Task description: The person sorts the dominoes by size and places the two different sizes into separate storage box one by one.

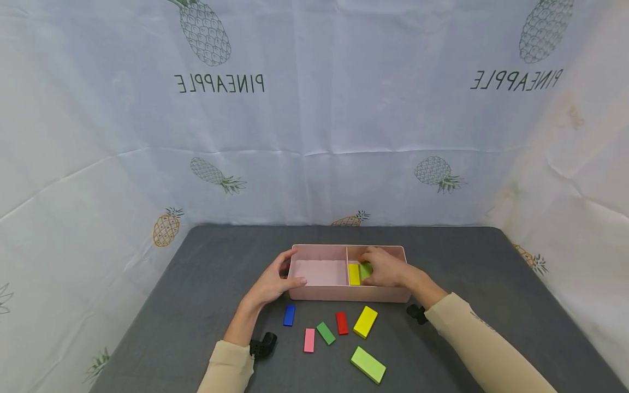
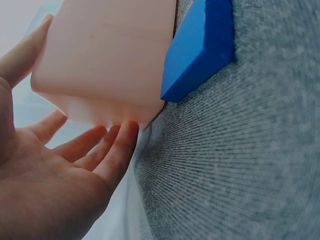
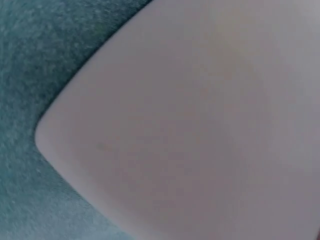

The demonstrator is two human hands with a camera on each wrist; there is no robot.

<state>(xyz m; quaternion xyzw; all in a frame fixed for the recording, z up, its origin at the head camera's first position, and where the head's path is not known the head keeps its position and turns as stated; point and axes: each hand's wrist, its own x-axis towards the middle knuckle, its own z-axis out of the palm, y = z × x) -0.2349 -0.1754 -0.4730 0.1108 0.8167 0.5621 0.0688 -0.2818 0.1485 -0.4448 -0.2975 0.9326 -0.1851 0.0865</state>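
A pale pink box (image 1: 319, 293) with a divider stands on the dark table. My left hand (image 1: 269, 281) is at its left end, the thumb over the front rim and the other fingers at the end wall. In the left wrist view, fairly straight fingers (image 2: 117, 150) touch that wall. Inside the right compartment, my right hand (image 1: 385, 267) pinches a light green block (image 1: 365, 271), its fingertips partly hidden. Just left of it in the same compartment is a yellow block (image 1: 354, 274). The right wrist view shows only the box's outer wall (image 3: 190, 130), blurred.
In front of the box lie a blue block (image 1: 289, 315), a pink block (image 1: 309, 340), a green block (image 1: 325, 333), a red block (image 1: 342, 323), a second yellow block (image 1: 366, 322) and a larger light green block (image 1: 368, 364). A pineapple-print cloth (image 1: 314, 125) hangs behind the table.
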